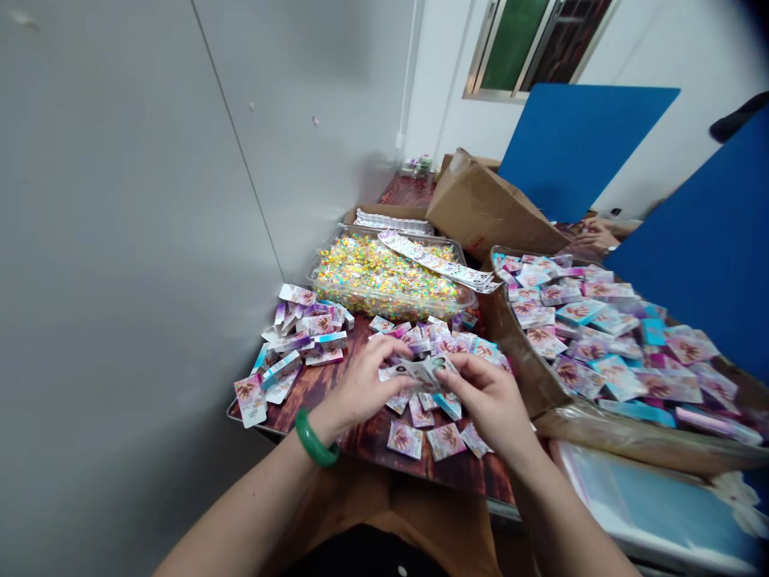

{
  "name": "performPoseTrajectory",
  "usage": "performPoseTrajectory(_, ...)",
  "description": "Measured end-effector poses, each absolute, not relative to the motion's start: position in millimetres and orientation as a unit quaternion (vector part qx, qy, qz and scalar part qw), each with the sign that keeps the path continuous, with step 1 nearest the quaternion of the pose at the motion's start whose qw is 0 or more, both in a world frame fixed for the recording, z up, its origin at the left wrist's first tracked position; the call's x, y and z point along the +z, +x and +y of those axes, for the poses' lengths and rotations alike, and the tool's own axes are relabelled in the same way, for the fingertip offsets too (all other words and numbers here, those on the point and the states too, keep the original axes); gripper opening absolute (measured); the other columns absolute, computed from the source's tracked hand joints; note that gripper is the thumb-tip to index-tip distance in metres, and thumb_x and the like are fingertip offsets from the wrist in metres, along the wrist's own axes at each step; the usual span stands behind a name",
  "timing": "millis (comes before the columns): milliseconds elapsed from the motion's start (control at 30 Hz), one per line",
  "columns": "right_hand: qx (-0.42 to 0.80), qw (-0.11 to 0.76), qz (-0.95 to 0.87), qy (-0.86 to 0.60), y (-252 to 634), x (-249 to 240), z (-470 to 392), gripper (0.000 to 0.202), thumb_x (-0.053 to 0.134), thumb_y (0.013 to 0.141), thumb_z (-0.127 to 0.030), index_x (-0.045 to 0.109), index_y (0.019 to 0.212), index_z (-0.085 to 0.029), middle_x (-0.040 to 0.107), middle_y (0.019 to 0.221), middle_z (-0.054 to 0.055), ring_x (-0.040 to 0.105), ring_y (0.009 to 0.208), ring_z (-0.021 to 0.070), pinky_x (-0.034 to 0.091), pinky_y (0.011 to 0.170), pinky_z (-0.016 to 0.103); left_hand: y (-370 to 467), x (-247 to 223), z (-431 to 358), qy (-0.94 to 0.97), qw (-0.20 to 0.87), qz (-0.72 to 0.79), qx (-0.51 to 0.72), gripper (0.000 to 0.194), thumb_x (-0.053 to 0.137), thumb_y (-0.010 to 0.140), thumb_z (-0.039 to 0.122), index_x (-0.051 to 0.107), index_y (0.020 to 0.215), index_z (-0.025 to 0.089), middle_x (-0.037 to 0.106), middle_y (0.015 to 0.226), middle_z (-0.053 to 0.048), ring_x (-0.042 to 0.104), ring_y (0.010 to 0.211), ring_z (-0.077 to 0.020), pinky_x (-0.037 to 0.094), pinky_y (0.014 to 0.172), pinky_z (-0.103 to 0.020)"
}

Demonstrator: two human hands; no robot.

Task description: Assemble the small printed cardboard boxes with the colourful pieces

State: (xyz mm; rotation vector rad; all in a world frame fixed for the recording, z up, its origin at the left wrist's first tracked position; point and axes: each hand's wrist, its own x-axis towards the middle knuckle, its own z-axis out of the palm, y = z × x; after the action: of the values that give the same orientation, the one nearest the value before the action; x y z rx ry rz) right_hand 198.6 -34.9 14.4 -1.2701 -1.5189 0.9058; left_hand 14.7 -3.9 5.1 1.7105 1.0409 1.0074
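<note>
Between my two hands, above the front of the table, is a small printed paper sheet that looks bent or folded. My left hand pinches its left end; a green bangle circles that wrist. At the right end, the thumb and fingers of my right hand close on the paper. Small printed boxes in purple, pink and blue lie on the table under and around my hands. Another pile of these boxes sits at the table's left side, some of them looking flat or unfolded.
A clear plastic tub holds many small colourful packets, with printed strips across it. To the right, a large carton is full of printed boxes. Blue panels stand behind. Another person's hand shows between them. A grey wall borders the left.
</note>
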Motion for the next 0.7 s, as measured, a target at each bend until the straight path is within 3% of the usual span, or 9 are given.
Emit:
performPoseTrajectory(67,0.395,0.474,-0.589,-0.522,201,13,-32,0.018,0.062,0.078,-0.036,0.064,0.077,-0.018,0.067,0.067,0.002,0.061,0.060,0.0169,0.048,0.054,0.027,16,0,-2,0.652,0.521,0.420,0.356,0.015,0.068,0.071,0.028,0.065,0.078,0.016,0.064,0.080,-0.004,0.059,0.076,-0.0173,0.047,0.070,-0.028)
performPoseTrajectory(133,0.283,0.491,-0.620,-0.543,201,8,-31,0.014,0.061,0.080,-0.032,0.065,0.081,-0.019,0.068,0.072,0.004,0.063,0.065,0.0188,0.050,0.060,0.030,20,-3,-2,0.585,0.596,0.427,0.345,0.021,0.067,0.072,0.034,0.061,0.073,0.014,0.060,0.066,0.000,0.057,0.060,-0.0136,0.046,0.058,-0.025)
performPoseTrajectory(267,-0.007,0.469,-0.744,-0.476,196,-8,-35,0.022,0.056,0.081,-0.014,0.066,0.100,-0.021,0.070,0.098,0.010,0.062,0.094,0.0240,0.049,0.084,0.041,31,-1,-3,0.499,0.650,0.423,0.386,0.028,0.071,0.068,0.038,0.058,0.076,0.014,0.058,0.064,0.002,0.058,0.053,-0.0111,0.046,0.053,-0.023)
performPoseTrajectory(367,-0.040,0.464,-0.769,-0.439,193,-16,-36,0.031,0.056,0.080,-0.010,0.064,0.108,-0.021,0.067,0.109,0.013,0.059,0.104,0.0257,0.047,0.088,0.044,35,-1,-2,0.480,0.660,0.418,0.398,0.029,0.070,0.068,0.037,0.060,0.081,0.014,0.060,0.070,0.001,0.058,0.052,-0.0104,0.047,0.052,-0.023)
performPoseTrajectory(467,0.087,0.508,-0.708,-0.484,195,-11,-33,0.018,0.055,0.083,-0.017,0.067,0.097,-0.021,0.070,0.097,0.009,0.063,0.093,0.0240,0.049,0.083,0.041,33,-5,0,0.496,0.660,0.403,0.395,0.027,0.069,0.070,0.034,0.063,0.087,0.014,0.062,0.074,-0.001,0.057,0.055,-0.0106,0.048,0.055,-0.024)
performPoseTrajectory(567,0.342,0.496,-0.610,-0.515,202,0,-25,0.018,0.057,0.084,-0.032,0.067,0.077,-0.020,0.068,0.078,0.005,0.063,0.074,0.0203,0.050,0.068,0.033,31,-10,3,0.547,0.623,0.391,0.399,0.017,0.069,0.070,0.026,0.066,0.081,0.013,0.064,0.074,-0.002,0.058,0.065,-0.0124,0.047,0.063,-0.024)
performPoseTrajectory(633,0.475,0.444,-0.585,-0.485,204,6,-19,0.024,0.063,0.079,-0.038,0.066,0.067,-0.018,0.068,0.087,0.006,0.063,0.079,0.0204,0.048,0.070,0.032,32,-12,6,0.558,0.598,0.397,0.416,0.012,0.068,0.069,0.022,0.067,0.078,0.014,0.064,0.074,-0.002,0.058,0.070,-0.0135,0.046,0.066,-0.024)
performPoseTrajectory(700,0.520,0.422,-0.574,-0.471,202,8,-15,0.026,0.069,0.072,-0.040,0.065,0.061,-0.017,0.067,0.102,0.007,0.062,0.090,0.0226,0.047,0.077,0.033,35,-13,7,0.537,0.602,0.398,0.437,0.011,0.068,0.068,0.021,0.065,0.076,0.014,0.064,0.074,-0.002,0.058,0.071,-0.0136,0.046,0.066,-0.023)
